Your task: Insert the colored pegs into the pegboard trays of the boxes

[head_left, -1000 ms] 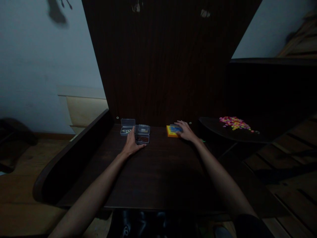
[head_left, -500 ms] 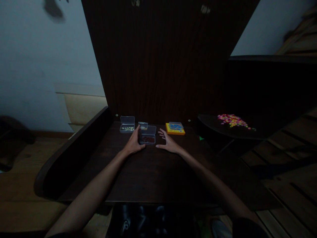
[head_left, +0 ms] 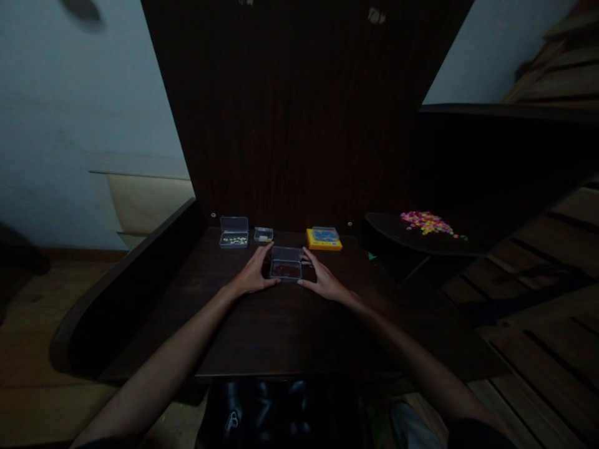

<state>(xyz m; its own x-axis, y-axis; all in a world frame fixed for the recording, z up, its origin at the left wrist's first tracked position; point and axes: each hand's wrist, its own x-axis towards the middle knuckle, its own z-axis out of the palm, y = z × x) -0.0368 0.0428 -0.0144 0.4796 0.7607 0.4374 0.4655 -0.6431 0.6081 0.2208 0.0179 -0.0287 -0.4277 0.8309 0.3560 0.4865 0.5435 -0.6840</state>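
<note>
Box point(head_left: 286, 252) | left hand point(head_left: 253, 277) + right hand point(head_left: 322, 282) open, flat against its sides | I'd press evenly, level, so beads point(head_left: 286, 270) don't spill

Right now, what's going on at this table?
A person's left hand and right hand rest on a dark table, touching opposite sides of a small clear box with reddish-brown contents; neither is closed around it. Behind stand a clear box of pale bits, a tiny clear box and a yellow box. Colourful pieces lie heaped on a shelf to the right.
</note>
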